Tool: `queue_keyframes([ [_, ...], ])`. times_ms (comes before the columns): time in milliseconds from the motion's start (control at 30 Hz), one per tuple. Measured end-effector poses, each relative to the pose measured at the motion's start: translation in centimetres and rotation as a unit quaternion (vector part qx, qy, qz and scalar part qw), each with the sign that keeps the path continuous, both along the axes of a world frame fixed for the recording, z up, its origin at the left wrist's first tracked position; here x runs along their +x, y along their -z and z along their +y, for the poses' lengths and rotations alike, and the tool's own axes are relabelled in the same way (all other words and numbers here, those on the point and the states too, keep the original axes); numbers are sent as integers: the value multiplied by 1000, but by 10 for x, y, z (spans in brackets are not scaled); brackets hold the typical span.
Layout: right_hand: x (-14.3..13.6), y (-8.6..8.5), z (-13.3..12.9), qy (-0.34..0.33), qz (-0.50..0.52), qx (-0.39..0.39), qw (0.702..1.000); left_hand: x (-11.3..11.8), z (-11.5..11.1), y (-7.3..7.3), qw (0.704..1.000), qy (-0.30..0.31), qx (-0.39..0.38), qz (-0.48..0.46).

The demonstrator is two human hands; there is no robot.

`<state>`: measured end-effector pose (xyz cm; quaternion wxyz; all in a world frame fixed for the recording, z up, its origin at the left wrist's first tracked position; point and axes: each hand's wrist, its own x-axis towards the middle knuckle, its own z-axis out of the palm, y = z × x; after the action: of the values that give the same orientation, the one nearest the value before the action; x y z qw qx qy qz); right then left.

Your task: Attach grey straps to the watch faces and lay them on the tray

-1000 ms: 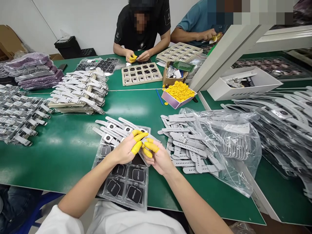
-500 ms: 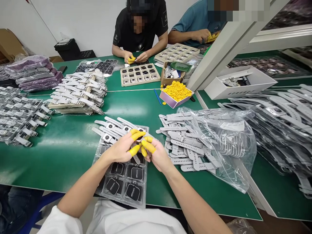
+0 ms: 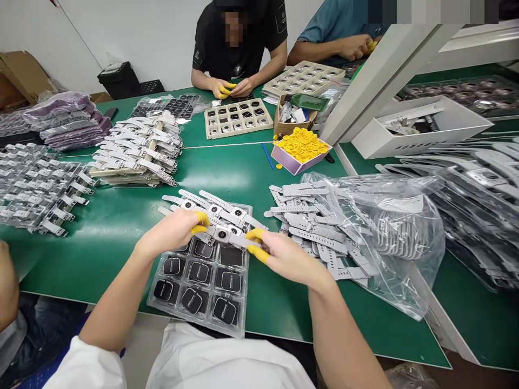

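From the middle tray outward, the green surface spreads on all sides. At three o'clock, partly out of view, rises a big stack of grey-strapped watches; toward ten o'clock sits another spread of strapped watches, and at eleven a smaller layered pile of them. Just short of three o'clock lies a heap of loose grey straps, spilling from a clear plastic bag.

The clear compartment tray lies right before the person, at the centre. Over its far part, the left hand and right hand are apart from each other, each pinching one side of the same strapped watch, its back turned up. A box of yellow finger cots is toward one o'clock.

As far as shows, the work is partway: several watches with straps lie back-up across the tray's twelve o'clock end, overlapping too much to count. Toward six o'clock, the nearer compartments hold square black watch faces with no straps visible, apparently left to do.
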<state>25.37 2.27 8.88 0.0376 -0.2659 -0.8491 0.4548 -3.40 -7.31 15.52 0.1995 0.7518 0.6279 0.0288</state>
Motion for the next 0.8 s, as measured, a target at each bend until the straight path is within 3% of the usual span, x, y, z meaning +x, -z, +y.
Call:
queue_keyframes([
  [133,6,-6,2,-100,-79,-29,991,10,-5,17,994,106,-23,-27],
  [300,9,-9,5,-106,-88,-65,988,19,-12,48,986,126,91,59],
  [367,12,-8,11,-48,-64,-93,992,19,-17,51,977,121,151,94],
  [433,14,-4,19,96,-16,-56,994,16,-23,48,966,124,185,130],
  [500,17,8,31,260,22,56,964,12,-29,39,959,153,171,167],
  [567,17,24,41,345,13,183,921,9,-34,29,950,199,133,202],
  [667,13,47,51,327,-71,281,900,9,-35,22,933,245,109,238],
  [800,7,59,55,332,-122,299,886,15,-33,21,924,264,105,255],
])
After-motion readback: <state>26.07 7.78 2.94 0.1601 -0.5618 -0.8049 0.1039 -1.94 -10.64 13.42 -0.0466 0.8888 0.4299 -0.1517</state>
